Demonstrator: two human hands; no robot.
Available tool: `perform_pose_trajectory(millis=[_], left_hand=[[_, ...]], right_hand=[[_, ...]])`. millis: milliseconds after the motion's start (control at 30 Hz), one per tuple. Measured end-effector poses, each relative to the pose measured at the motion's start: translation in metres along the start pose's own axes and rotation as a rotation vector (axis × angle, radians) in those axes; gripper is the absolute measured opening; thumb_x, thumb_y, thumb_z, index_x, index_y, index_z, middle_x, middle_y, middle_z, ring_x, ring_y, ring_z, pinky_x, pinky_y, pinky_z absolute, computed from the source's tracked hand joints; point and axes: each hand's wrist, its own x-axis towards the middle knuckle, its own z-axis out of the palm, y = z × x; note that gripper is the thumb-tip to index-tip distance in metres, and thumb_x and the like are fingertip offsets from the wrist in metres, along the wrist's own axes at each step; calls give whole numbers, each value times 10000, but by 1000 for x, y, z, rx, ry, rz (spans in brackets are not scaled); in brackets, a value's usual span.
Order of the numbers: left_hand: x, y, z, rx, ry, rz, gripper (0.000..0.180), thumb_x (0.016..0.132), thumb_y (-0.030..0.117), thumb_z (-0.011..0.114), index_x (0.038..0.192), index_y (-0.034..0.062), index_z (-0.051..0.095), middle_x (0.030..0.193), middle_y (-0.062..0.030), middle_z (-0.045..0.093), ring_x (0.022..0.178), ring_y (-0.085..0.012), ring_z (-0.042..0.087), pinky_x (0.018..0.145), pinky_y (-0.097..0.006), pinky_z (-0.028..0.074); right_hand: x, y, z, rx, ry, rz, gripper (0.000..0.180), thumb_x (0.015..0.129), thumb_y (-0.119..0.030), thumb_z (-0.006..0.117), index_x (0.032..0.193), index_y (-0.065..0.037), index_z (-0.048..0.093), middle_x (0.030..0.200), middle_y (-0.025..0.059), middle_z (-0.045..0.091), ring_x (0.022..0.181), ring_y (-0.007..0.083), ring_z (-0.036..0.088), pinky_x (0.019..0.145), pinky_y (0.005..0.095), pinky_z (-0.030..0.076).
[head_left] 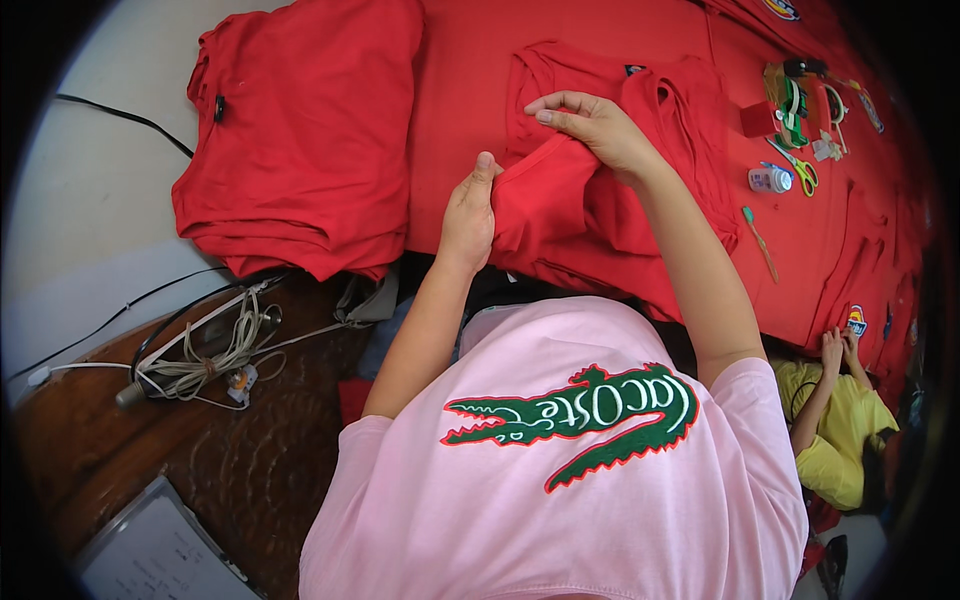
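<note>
A red shirt (545, 195) is stretched between my two hands above the table's near edge. My left hand (470, 215) grips its left side, thumb up, the other fingers mostly hidden behind the hand and cloth. Higher and to the right, my right hand (597, 132) is closed in a pinch at the upper end of the shirt's hemmed edge. Beneath and beyond, more red garments (700, 120) lie loosely on the table, with neck openings and a small dark label showing.
A thick pile of folded red garments (300, 130) sits at left. On the red-covered table (460, 90) at right are yellow-handled scissors (803, 172), a small white bottle (770, 180), a tape dispenser (792, 110) and a toothbrush (760, 245). Coiled cable (215, 355) hangs at lower left; a yellow-shirted person (840, 430) works at right.
</note>
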Motion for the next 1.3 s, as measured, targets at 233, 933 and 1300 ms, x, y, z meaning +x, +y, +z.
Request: perform_pose_trajectory(millis=[233,933,1300], left_hand=[[18,-22,12,-185,67,-157,360,1100,380,580,1059,45,706,1016,-41,697,938,-130,656,835,-316,533],[12,-31,-115,-1,-142,-397,494,1035,536,612,1011,48,678,941,-107,734,887,-197,700,873,-347,568],[-19,-36,-24,275,-47,-429,547,1024,554,601,1224,52,685,1155,-84,712,1131,-194,649,1044,-343,489]], right_hand=[[-42,1,94,-886,220,-583,223,912,-193,706,1135,-191,715,725,106,699,677,304,733,629,451,589],[-77,27,-92,-611,815,-259,281,1008,-303,688,1112,-49,747,841,112,756,751,189,724,698,303,561],[-223,116,-167,-1101,828,-155,318,909,-170,763,1198,-47,720,1027,121,748,993,272,706,870,392,557]])
